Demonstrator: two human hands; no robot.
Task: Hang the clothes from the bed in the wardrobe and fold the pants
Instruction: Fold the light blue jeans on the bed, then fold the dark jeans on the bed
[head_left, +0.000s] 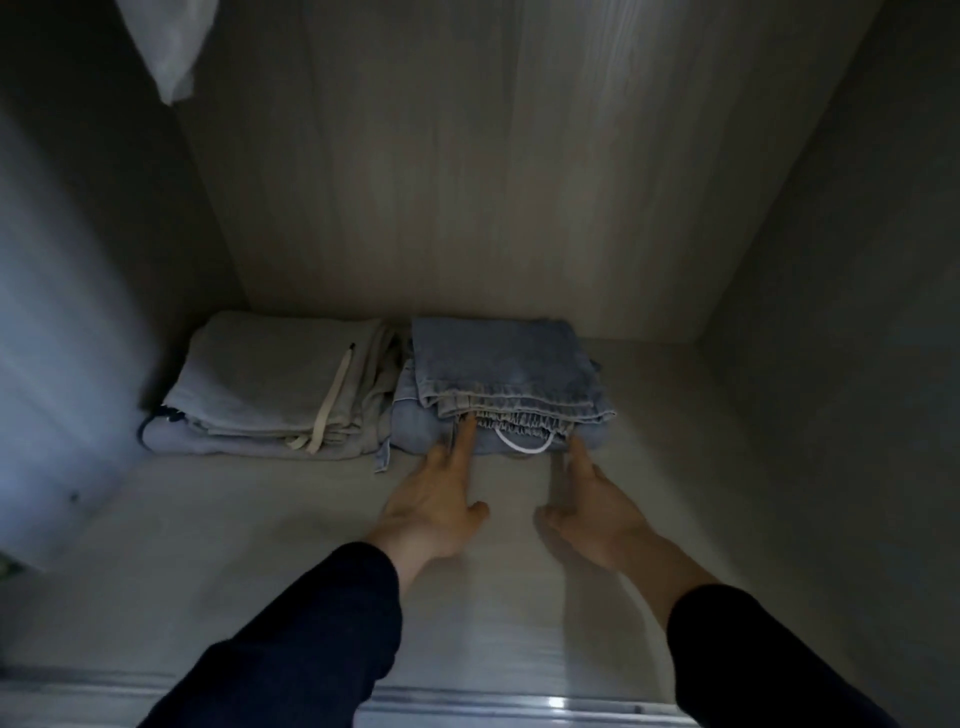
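Item: jeans (498, 364), folded, at centre frame on the wardrobe floor (260, 545), close to the back wall and touching a pale folded stack (270, 379) on their left. We reach both hands out flat to them. The left hand (436, 499) has straight fingers, one fingertip touching the front edge by the waistband (519, 418). The right hand (592, 514) is likewise uncurled and grasps nothing, its tips at the right front corner; contact is too blurred to tell. We judge the flat hands are there to square and push the bundle, not lift it. Orientation: the long side runs left to right, with waistband and white drawstring (522, 447) facing the lower edge. Upper left: a white garment (166, 47) hangs.
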